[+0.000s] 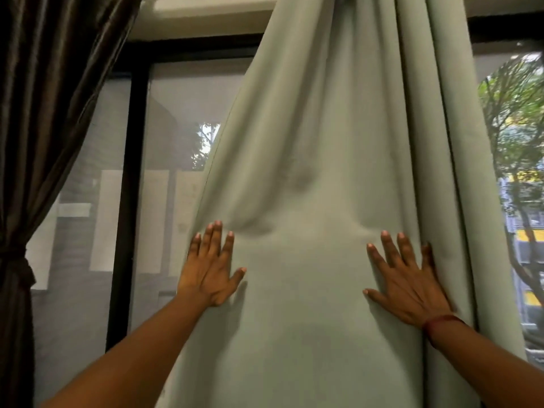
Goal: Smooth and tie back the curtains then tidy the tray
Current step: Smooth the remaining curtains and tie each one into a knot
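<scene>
A pale green curtain [318,148] hangs down the middle of the view, spread wide at the bottom and gathered at the top. My left hand [210,266] lies flat on its left edge with fingers spread. My right hand [407,281] presses flat on the cloth near a deep fold at the right, a red band on its wrist. Shallow creases run between the two hands. A dark brown curtain [50,98] hangs at the far left, cinched by a tie-back [16,260]. No tray is in view.
Behind the curtains is a window with a black frame [129,178] and a mesh screen. Trees and buildings show through the glass at the right [518,148].
</scene>
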